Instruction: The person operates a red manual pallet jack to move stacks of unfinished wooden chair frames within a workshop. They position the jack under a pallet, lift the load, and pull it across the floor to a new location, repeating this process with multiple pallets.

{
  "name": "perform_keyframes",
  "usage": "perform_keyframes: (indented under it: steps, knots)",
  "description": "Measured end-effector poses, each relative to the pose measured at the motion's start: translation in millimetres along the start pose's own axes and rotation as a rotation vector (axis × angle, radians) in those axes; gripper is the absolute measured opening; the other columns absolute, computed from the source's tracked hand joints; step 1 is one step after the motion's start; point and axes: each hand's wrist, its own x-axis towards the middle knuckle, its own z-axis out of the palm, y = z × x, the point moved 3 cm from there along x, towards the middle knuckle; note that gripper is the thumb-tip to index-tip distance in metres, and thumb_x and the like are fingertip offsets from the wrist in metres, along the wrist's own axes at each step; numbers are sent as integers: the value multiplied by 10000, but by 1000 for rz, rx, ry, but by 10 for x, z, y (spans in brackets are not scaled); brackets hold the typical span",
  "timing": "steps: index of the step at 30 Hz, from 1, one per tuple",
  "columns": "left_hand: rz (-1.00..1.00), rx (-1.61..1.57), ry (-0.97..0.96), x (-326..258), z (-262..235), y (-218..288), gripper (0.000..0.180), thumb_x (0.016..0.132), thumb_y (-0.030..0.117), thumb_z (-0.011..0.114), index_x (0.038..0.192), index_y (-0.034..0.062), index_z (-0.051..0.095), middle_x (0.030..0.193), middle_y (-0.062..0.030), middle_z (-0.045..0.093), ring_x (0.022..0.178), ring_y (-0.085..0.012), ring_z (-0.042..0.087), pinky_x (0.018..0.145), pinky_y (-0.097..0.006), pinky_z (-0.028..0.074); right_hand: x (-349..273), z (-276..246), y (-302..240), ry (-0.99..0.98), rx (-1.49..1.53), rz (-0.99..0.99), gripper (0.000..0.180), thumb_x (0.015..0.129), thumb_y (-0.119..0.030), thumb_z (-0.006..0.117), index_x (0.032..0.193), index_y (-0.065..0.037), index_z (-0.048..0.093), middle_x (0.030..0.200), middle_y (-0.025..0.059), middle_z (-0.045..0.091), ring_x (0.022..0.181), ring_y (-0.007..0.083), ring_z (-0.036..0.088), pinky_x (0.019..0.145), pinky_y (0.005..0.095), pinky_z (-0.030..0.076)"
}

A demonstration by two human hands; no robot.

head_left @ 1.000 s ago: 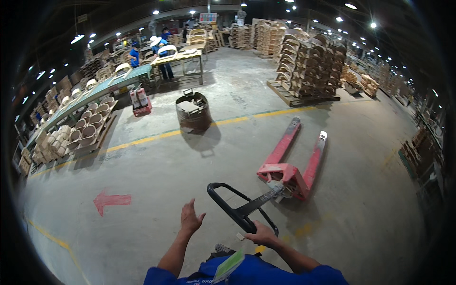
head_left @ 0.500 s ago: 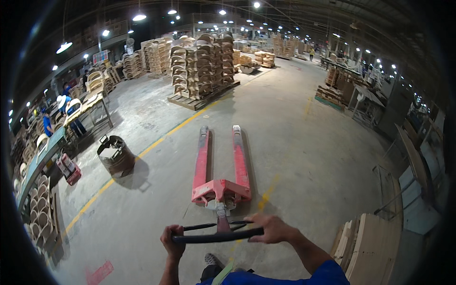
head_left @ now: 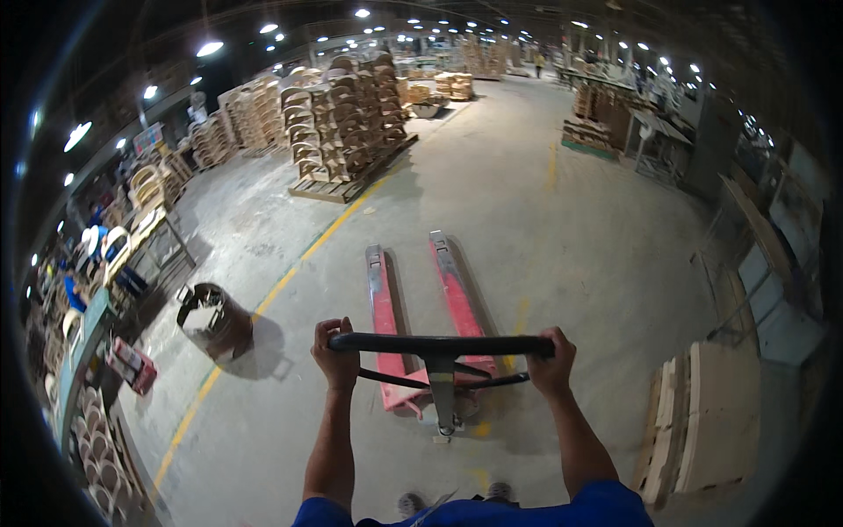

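Concrete floor [head_left: 544, 228] lies ahead of pallet jack [head_left: 421, 299]; barrel [head_left: 213, 321] sits leftward.

Left hand [head_left: 336, 354] now closed on black loop handle [head_left: 442, 345] of red steel pallet jack [head_left: 421, 307] (was free in the air earlier). Forks swung straight ahead; right hand [head_left: 553, 362] gripping handle's right end.

Short blue sleeves, bare forearms, bare left hand [head_left: 337, 356] and right hand [head_left: 552, 362], grey shoes.

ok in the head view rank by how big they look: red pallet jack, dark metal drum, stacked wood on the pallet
1. red pallet jack, though it is nearest the camera
2. stacked wood on the pallet, farther off, so likely bigger in truth
3. dark metal drum
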Motion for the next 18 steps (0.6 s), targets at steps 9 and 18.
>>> perform_keyframes:
  steps: [9, 18]
  knots:
    - [-207, -812, -229, 341, 1033, -842, 383, 1055, 385, 543, 951, 26, 626, 715, 10, 582, 634, -104, 534, 594, -252, 430, -1083, -28, -1040, 144, -322, -105, 254, 774, -84, 745, 988, -54, 613, 729, 89, 639, 574, 246, 634, 533, 357, 495]
    - [78, -351, -227, 853, 2922, -684, 197, 1043, 199, 683, 951, 30, 640, 792, -18, 575, 728, -128, 509, 685, -294, 486, -540, 535, -658, 214, -237, 5, 413, 722, 44, 763, 1106, -30, 631, 858, 122, 669, 699, 327, 690, 573, 422, 509]
